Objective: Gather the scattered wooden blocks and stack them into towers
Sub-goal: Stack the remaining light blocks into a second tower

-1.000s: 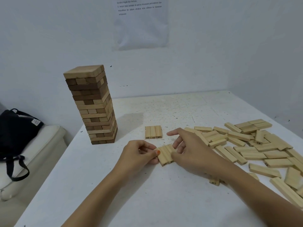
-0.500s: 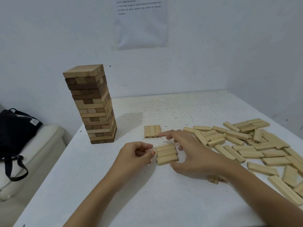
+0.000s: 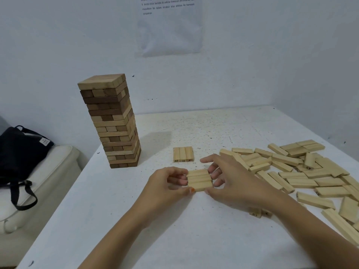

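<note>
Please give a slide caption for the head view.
Left hand and right hand grip a three-block row between a tall tower and scattered blocks.

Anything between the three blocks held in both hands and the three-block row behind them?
Nothing visible. Bare table lies between the held blocks and the laid row; the index finger of the right hand points beside that gap.

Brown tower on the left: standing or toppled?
Standing. The tower sits on its base on the table, layers stacked, top flat. The left hand and right hand hold a three-block row apart from it.
</note>
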